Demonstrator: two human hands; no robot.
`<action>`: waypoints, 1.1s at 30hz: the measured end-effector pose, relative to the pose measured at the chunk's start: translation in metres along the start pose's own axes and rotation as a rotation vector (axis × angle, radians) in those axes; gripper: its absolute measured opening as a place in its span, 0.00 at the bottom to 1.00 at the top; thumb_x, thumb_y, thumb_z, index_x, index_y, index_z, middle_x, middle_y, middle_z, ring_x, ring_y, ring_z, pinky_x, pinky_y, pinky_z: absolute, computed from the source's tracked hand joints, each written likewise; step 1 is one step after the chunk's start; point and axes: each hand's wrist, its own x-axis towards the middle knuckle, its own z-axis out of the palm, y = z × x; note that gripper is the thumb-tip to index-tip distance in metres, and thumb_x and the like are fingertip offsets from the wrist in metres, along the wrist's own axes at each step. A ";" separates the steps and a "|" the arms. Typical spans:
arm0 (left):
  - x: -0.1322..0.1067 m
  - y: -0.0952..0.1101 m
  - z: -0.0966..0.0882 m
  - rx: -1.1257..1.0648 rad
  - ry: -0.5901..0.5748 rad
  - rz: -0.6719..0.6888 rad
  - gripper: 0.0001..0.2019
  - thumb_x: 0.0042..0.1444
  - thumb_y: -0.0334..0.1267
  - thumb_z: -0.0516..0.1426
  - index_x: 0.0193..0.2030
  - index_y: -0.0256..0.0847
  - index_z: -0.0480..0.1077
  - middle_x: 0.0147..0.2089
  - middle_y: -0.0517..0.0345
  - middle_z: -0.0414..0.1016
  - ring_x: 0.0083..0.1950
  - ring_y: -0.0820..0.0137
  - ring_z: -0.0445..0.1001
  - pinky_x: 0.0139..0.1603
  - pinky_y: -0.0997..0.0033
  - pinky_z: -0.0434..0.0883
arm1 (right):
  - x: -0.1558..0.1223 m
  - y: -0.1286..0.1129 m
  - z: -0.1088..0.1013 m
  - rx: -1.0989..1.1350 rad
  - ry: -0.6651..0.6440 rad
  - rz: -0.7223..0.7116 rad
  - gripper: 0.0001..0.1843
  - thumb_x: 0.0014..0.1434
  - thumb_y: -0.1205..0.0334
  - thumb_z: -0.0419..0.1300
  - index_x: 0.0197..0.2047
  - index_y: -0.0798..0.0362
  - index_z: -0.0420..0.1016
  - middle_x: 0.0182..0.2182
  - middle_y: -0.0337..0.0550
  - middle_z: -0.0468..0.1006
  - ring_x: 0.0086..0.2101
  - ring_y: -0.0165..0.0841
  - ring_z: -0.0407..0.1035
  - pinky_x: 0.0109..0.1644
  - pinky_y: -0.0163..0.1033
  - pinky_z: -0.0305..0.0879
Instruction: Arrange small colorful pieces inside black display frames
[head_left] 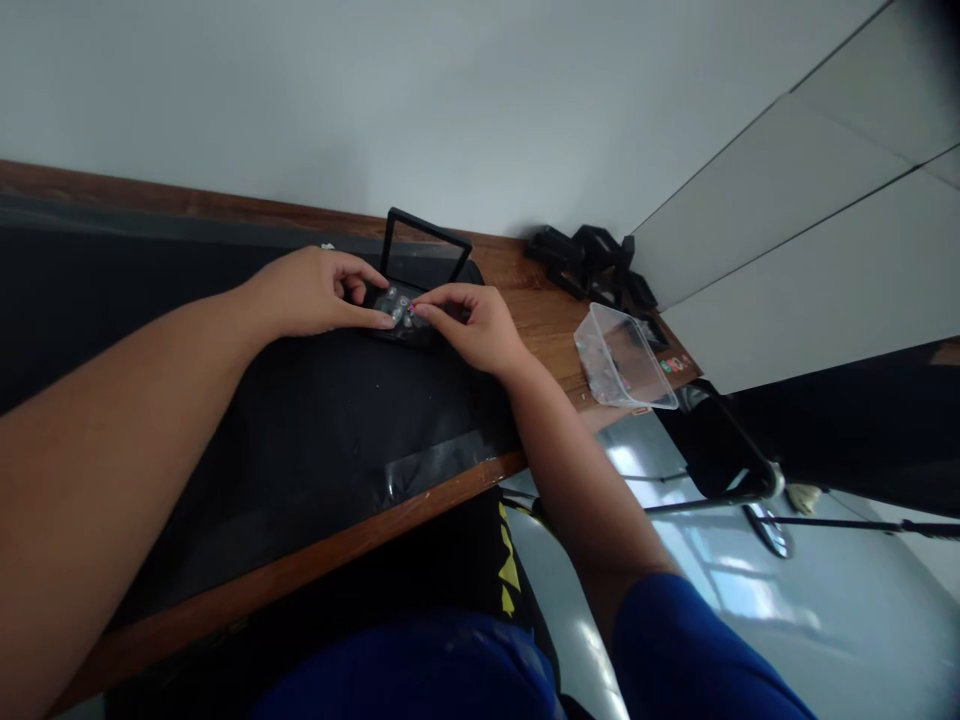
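A small black case (414,333) lies on the black mat, its framed lid (427,252) with a see-through pane standing up at the back. Several small clear, shiny pieces (397,304) sit inside the case. My left hand (319,292) grips the case's left end, thumb at the front and index finger behind. From the right, my right hand (474,322) reaches over the case with thumb and index finger pinched on a tiny pink piece (412,308). The fingertips hide part of that piece, and its kind is too small to make out.
The black mat (322,430) covers much of the wooden table (525,305). To the right stands a clear plastic box (600,365) near the table edge. Several black cases (589,255) are piled behind it by the wall. A black metal-framed chair (720,440) is beyond.
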 end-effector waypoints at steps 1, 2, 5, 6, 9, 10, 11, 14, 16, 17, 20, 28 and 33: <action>0.000 -0.001 0.000 -0.003 0.002 0.004 0.43 0.45 0.71 0.71 0.64 0.48 0.87 0.48 0.49 0.84 0.39 0.60 0.75 0.38 0.60 0.64 | -0.001 0.002 0.000 0.028 -0.017 0.008 0.16 0.71 0.50 0.72 0.48 0.54 0.92 0.41 0.45 0.90 0.30 0.29 0.67 0.36 0.38 0.63; 0.000 -0.001 0.001 -0.003 0.002 0.007 0.43 0.45 0.71 0.71 0.65 0.49 0.87 0.48 0.49 0.84 0.39 0.60 0.75 0.38 0.59 0.64 | -0.001 0.003 0.000 0.050 -0.032 0.015 0.16 0.70 0.49 0.73 0.48 0.55 0.92 0.40 0.45 0.90 0.30 0.29 0.66 0.35 0.38 0.62; 0.001 -0.004 0.002 0.010 0.003 0.018 0.43 0.47 0.71 0.71 0.65 0.49 0.86 0.47 0.50 0.84 0.38 0.60 0.75 0.38 0.59 0.64 | -0.003 0.006 -0.001 0.057 -0.052 0.020 0.15 0.68 0.50 0.75 0.47 0.55 0.92 0.39 0.44 0.90 0.30 0.28 0.66 0.35 0.37 0.62; 0.001 -0.005 0.002 0.016 0.003 0.022 0.43 0.47 0.71 0.71 0.66 0.49 0.86 0.47 0.51 0.84 0.38 0.60 0.75 0.38 0.59 0.63 | -0.003 0.006 -0.001 0.039 -0.048 0.017 0.15 0.69 0.51 0.75 0.47 0.55 0.92 0.39 0.44 0.90 0.29 0.28 0.66 0.36 0.37 0.62; 0.002 -0.007 0.003 0.023 0.001 0.020 0.43 0.47 0.72 0.71 0.66 0.49 0.86 0.47 0.51 0.84 0.38 0.61 0.74 0.38 0.59 0.63 | -0.005 0.004 -0.004 -0.046 -0.037 0.009 0.13 0.71 0.52 0.74 0.48 0.54 0.92 0.39 0.43 0.90 0.29 0.28 0.65 0.36 0.38 0.61; 0.002 -0.007 0.003 0.021 -0.002 0.016 0.43 0.47 0.72 0.71 0.65 0.48 0.86 0.47 0.51 0.83 0.38 0.61 0.74 0.38 0.59 0.63 | -0.005 0.003 -0.005 -0.072 -0.030 0.005 0.13 0.71 0.53 0.74 0.48 0.54 0.92 0.39 0.43 0.90 0.29 0.28 0.65 0.36 0.38 0.61; 0.002 -0.007 0.003 0.016 -0.004 0.012 0.43 0.47 0.71 0.71 0.65 0.48 0.86 0.47 0.51 0.83 0.38 0.61 0.74 0.38 0.59 0.63 | -0.006 0.001 -0.007 -0.091 -0.023 -0.001 0.12 0.70 0.54 0.74 0.48 0.54 0.92 0.39 0.43 0.90 0.29 0.28 0.66 0.36 0.38 0.62; 0.001 -0.006 0.003 0.003 -0.003 0.003 0.43 0.46 0.71 0.71 0.64 0.48 0.86 0.47 0.51 0.83 0.38 0.61 0.74 0.38 0.58 0.63 | -0.009 -0.001 -0.011 -0.103 -0.037 -0.023 0.11 0.66 0.56 0.77 0.47 0.54 0.92 0.40 0.43 0.90 0.30 0.28 0.68 0.37 0.37 0.63; 0.001 -0.006 0.003 0.000 -0.001 0.002 0.42 0.46 0.70 0.71 0.64 0.48 0.86 0.46 0.51 0.82 0.37 0.61 0.73 0.38 0.58 0.63 | -0.010 -0.001 -0.014 -0.090 -0.083 -0.030 0.11 0.65 0.57 0.77 0.47 0.54 0.92 0.39 0.43 0.89 0.31 0.29 0.69 0.38 0.37 0.63; 0.001 -0.005 0.003 -0.002 -0.003 0.002 0.42 0.46 0.70 0.71 0.64 0.48 0.86 0.46 0.51 0.82 0.37 0.62 0.73 0.38 0.58 0.63 | -0.011 -0.001 -0.014 -0.082 -0.105 -0.032 0.10 0.66 0.57 0.76 0.47 0.54 0.92 0.38 0.43 0.89 0.31 0.29 0.70 0.38 0.37 0.63; 0.000 -0.005 0.002 -0.001 -0.008 0.006 0.40 0.47 0.70 0.71 0.63 0.49 0.87 0.45 0.52 0.83 0.37 0.62 0.73 0.38 0.58 0.64 | -0.011 -0.001 -0.013 -0.075 -0.122 -0.027 0.09 0.68 0.57 0.74 0.45 0.54 0.91 0.37 0.43 0.88 0.32 0.30 0.72 0.38 0.37 0.64; -0.003 -0.004 0.001 0.027 -0.020 0.035 0.39 0.50 0.71 0.69 0.63 0.51 0.88 0.44 0.54 0.83 0.36 0.63 0.71 0.37 0.59 0.62 | -0.009 -0.002 -0.006 -0.163 -0.092 -0.116 0.07 0.69 0.65 0.72 0.47 0.52 0.93 0.41 0.45 0.89 0.37 0.33 0.76 0.45 0.39 0.70; -0.003 -0.006 0.000 0.005 -0.019 0.051 0.37 0.49 0.71 0.69 0.60 0.52 0.89 0.45 0.52 0.84 0.37 0.62 0.71 0.38 0.59 0.62 | -0.010 -0.003 -0.004 -0.200 -0.106 -0.116 0.07 0.71 0.65 0.72 0.46 0.50 0.94 0.43 0.45 0.87 0.38 0.34 0.77 0.46 0.41 0.72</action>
